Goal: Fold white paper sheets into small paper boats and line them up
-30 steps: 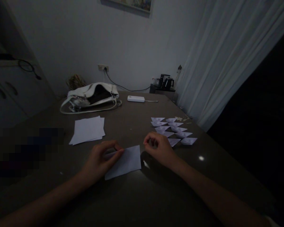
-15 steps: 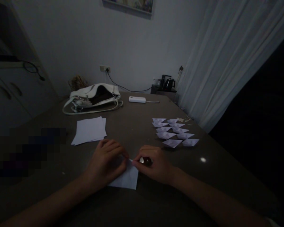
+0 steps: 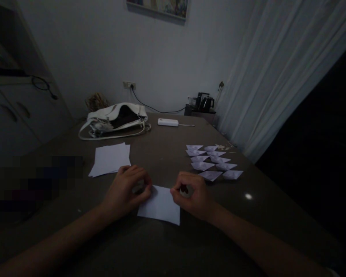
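Observation:
A folded sheet of white paper (image 3: 160, 206) lies before me on the dark table, its near edge toward me. My left hand (image 3: 132, 189) pinches its far left corner between thumb and fingers. At the far right corner, my right hand (image 3: 192, 195) is closed in a pinch on the paper, the fingers curled. Several folded paper boats (image 3: 202, 166) stand in two rows beyond my right hand. Past my left hand lies a stack of white paper sheets (image 3: 111, 158), with its edges uneven.
A white handbag (image 3: 115, 115) with a strap lies at the table's back left. Near the back middle is a white power bank (image 3: 168, 122) with a short cable. Small pale scraps (image 3: 223, 147) lie by the right edge. A black kettle (image 3: 207, 103) stands behind the table.
My right hand has come to the paper from beside it. The paper has been turned, and my hands, first brought together at its far edge, have moved apart to its corners.

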`<state>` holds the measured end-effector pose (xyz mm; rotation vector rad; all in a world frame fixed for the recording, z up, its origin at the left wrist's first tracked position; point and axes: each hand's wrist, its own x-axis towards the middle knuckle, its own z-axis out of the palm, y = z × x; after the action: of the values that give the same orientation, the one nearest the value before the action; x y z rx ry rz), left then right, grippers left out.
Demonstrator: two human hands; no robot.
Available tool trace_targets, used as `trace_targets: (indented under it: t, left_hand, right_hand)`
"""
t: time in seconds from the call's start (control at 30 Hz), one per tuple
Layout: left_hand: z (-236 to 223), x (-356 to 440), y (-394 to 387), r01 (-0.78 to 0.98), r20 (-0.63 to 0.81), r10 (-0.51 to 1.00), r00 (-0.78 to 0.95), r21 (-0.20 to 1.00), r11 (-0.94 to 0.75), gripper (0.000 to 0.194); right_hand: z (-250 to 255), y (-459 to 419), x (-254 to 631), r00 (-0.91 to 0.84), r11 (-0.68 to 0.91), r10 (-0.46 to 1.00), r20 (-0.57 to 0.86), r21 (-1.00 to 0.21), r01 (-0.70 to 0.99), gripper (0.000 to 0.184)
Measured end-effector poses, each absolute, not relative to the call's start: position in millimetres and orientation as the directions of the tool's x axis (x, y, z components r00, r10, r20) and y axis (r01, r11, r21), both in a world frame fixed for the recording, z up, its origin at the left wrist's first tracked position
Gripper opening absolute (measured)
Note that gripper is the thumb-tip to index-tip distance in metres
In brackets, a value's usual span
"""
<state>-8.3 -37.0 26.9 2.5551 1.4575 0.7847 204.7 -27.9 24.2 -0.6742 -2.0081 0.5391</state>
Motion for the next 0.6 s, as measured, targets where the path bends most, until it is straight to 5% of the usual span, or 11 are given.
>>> trace_targets:
  t: [0.17, 0.33, 0.6]
  left_hand:
    - [20, -20, -23, 0.806, 0.383, 0.872, 0.305, 0.384, -0.45, 0.011]
    - [16, -27, -15, 0.683, 0.328, 0.929, 0.17, 0.641, -0.351, 0.025]
    - [16, -14, -22, 0.586, 0.14, 0.948, 0.285, 0.758, -0.287, 0.034]
  right_hand:
    - [28, -27, 208, -0.378, 0.753, 0.65, 0.66, -0.627, 0.201, 0.019]
    - [34, -23, 213, -0.329, 0.731, 0.679, 0.656, -0.644, 0.224, 0.019]
    - [23, -19, 210, -0.403, 0.55, 0.798, 0.447, -0.814, 0.186, 0.015]
